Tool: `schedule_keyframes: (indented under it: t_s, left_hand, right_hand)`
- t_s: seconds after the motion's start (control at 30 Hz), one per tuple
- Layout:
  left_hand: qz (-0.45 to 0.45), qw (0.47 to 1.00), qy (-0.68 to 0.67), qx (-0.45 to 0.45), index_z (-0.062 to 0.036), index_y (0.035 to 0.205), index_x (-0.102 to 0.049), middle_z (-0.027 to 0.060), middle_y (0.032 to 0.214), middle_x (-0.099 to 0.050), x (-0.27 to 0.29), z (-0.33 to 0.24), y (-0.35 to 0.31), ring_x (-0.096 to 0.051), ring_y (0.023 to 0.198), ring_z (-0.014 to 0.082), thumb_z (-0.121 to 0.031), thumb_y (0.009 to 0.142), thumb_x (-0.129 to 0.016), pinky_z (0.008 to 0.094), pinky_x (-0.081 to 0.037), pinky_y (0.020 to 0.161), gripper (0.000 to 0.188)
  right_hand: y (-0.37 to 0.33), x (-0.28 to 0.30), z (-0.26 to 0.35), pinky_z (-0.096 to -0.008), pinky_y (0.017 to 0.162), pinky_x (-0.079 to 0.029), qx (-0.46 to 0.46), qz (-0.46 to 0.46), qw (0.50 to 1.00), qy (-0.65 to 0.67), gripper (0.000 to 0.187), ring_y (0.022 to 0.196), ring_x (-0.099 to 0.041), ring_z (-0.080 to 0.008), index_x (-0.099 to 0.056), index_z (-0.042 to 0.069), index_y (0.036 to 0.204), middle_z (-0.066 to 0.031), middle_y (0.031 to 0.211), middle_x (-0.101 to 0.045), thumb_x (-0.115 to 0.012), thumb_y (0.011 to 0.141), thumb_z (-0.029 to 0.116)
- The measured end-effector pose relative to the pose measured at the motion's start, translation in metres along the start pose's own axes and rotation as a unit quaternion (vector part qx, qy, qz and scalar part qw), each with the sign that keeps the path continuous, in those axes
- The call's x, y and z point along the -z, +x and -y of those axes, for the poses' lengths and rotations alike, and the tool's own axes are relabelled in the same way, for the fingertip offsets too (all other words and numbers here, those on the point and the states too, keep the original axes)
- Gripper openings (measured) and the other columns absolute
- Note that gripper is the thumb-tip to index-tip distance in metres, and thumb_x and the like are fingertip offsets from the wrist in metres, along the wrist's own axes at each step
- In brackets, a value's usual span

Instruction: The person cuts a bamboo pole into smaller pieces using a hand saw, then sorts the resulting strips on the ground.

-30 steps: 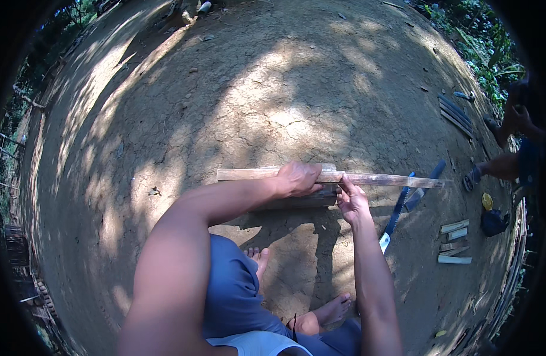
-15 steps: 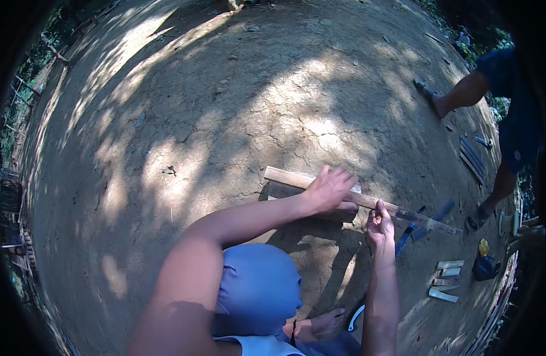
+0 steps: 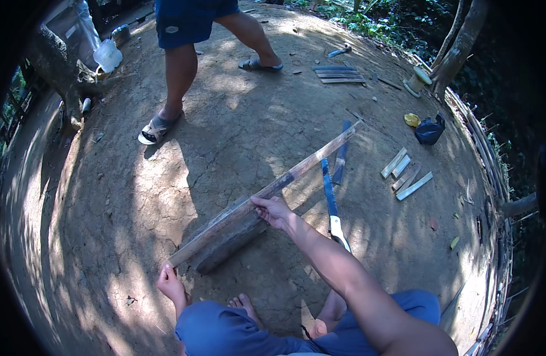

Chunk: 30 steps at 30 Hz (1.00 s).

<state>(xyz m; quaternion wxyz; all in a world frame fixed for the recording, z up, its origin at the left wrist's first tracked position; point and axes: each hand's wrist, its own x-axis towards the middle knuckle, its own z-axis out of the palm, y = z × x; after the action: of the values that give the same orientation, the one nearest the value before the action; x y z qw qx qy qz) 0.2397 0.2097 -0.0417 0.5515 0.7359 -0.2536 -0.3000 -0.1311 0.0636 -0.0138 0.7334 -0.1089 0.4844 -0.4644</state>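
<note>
A long, thin wooden strip (image 3: 237, 209) slants from the near left up to the far right, with a dark patch along part of it. At its near-left end, my left hand (image 3: 172, 286) pinches it between thumb and fingers. Around its middle, my right hand (image 3: 274, 212) is closed on the edge. Beneath the strip lies a thick wooden block (image 3: 234, 240) on the ground. To the right of my right hand lies a hand saw (image 3: 329, 196) with a blue toothed blade and a white-and-black handle. Another dark slat (image 3: 341, 155) lies beside the saw blade.
Several short cut wood pieces (image 3: 406, 172) lie to the right, near a black plastic bag (image 3: 429, 130) with something yellow. Farther off are stacked dark slats (image 3: 339, 74) and a hammer-like tool (image 3: 340, 51). Another person's sandaled legs (image 3: 181, 77) stand at the far left.
My view has turned to the right. My left hand has shifted from the strip's middle to its near-left end, while my right hand still holds it. The other person's legs now appear at the upper left.
</note>
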Motion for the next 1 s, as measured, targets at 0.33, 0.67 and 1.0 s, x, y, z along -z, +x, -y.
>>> schedule_keyframes:
  t_s: [0.33,0.67,1.0]
  left_hand:
    - [-0.050,0.994,0.077,0.059,0.0003,0.121,-0.073,0.0121,0.097,-0.078,-0.016,0.000,0.001,-0.066,0.085,0.0111,-0.018,0.097,-0.070,0.0297,-0.052,0.077,0.030]
    - [-0.028,0.999,0.013,0.042,0.0070,0.115,-0.072,0.0060,0.092,-0.074,-0.005,0.012,-0.004,-0.064,0.079,0.0103,-0.011,0.097,-0.069,0.0259,-0.052,0.074,0.026]
    - [0.160,0.884,0.390,-0.200,0.0028,0.140,-0.052,0.0255,0.136,-0.057,-0.037,-0.098,0.046,-0.054,0.129,0.0396,-0.025,0.086,-0.075,0.0450,-0.043,0.109,0.064]
  right_hand:
    - [0.023,0.017,0.003,-0.0211,0.046,-0.034,-0.050,0.006,0.998,-0.045,0.013,0.059,-0.050,-0.0040,-0.066,0.018,0.089,0.0073,0.074,-0.061,-0.078,0.092,0.019]
    - [0.031,0.016,0.001,-0.0216,0.047,-0.040,-0.075,0.014,0.996,-0.035,0.010,0.057,-0.052,-0.0068,-0.071,0.013,0.085,0.0033,0.076,-0.067,-0.080,0.090,0.017]
    - [0.040,0.032,0.001,-0.0205,0.057,-0.047,-0.033,0.028,0.999,-0.022,0.009,0.063,-0.060,-0.0057,-0.074,0.007,0.090,0.0002,0.082,-0.073,-0.081,0.088,0.011]
